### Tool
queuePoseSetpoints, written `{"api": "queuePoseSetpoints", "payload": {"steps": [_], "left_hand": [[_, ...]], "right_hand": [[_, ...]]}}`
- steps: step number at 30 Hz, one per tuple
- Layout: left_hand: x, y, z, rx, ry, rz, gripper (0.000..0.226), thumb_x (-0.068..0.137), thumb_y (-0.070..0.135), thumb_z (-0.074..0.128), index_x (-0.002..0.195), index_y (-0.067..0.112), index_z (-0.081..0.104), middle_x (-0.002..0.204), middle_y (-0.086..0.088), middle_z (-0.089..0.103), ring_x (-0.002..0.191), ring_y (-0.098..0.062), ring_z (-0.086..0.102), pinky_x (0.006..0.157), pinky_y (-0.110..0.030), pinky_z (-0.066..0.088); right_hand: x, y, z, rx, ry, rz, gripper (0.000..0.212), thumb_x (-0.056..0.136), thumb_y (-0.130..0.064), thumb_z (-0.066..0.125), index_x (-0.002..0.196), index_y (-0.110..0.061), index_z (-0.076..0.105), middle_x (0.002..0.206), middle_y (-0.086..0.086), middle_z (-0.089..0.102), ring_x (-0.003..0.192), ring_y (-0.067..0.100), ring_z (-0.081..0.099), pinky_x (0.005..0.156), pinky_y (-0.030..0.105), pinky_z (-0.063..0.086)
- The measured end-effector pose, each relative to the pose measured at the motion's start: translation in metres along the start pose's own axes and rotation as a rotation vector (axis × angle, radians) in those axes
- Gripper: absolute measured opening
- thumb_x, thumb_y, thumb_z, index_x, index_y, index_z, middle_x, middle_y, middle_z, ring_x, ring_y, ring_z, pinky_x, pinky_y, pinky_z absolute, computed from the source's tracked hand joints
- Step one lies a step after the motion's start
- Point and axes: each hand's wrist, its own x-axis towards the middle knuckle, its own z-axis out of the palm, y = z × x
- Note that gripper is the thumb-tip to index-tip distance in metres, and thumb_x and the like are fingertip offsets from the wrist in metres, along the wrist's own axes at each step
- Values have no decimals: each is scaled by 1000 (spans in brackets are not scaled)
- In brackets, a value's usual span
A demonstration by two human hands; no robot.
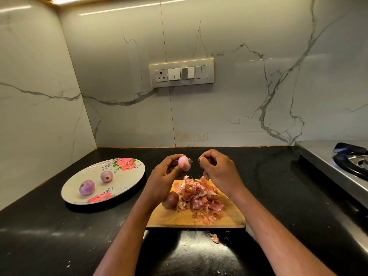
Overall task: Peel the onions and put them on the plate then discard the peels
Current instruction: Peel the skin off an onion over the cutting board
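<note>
Presently, onions: four; two peeled on plate (pixel 127 176), one unpeeled (pixel 170 200) on board (pixel 229 218), one held.
Left hand (pixel 167 174): fingers clamped on peeled onion (pixel 184 163) above board's far edge.
Right hand (pixel 217 168): fingers curled together, contents unclear.
Peels (pixel 201 196): one pile mid-board; one scrap (pixel 215 238) off near edge.
Open room: bare counter (pixel 59 236) left, front.

No readable text, label, brand, number or sign shows anywhere, neither on the plate (pixel 127 183) nor on the switch panel (pixel 181 73).

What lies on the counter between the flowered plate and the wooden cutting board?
Nothing lies there: in the head view, only bare black counter separates the plate from the cutting board. The left hand holding an onion hovers above that gap.
</note>
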Motion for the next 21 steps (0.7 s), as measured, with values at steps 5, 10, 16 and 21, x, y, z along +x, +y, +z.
{"api": "queuePoseSetpoints", "payload": {"steps": [5, 10, 16, 21], "left_hand": [[0, 0, -1, -34, 0, -25, 35, 99, 35, 48, 131, 24, 56, 119, 1, 65, 101, -11, 68, 83, -21, 56], [0, -3, -1, -14, 8, -12, 26, 100, 34, 48, 124, 30, 57, 116, 5, 66, 98, -7, 68, 77, -18, 56], [1, -3, -1, 34, 47, 6, 47, 89, 48, 50, 128, 23, 59, 115, 4, 66, 100, -8, 67, 79, -19, 57], [0, -3, -1, 65, 60, 18, 39, 88, 49, 51, 121, 28, 59, 110, 7, 67, 97, -7, 67, 74, -16, 56]], "right_hand": [[0, 1, 1, -107, -128, -34, 7, 100, -31, 58, 97, -27, 62, 87, -8, 64, 78, 6, 61, 66, 15, 47], [-2, 0, 5, -157, -94, -186, 23, 93, -28, 72, 115, -28, 70, 104, -14, 69, 97, -3, 62, 79, 7, 49], [-3, 1, 8, -230, 0, -254, 17, 91, -28, 74, 107, -25, 76, 97, -12, 72, 91, 1, 65, 76, 17, 55], [-3, 3, 8, -264, -1, -260, 11, 92, -29, 73, 102, -26, 75, 92, -12, 71, 86, 2, 64, 72, 14, 53]]}}
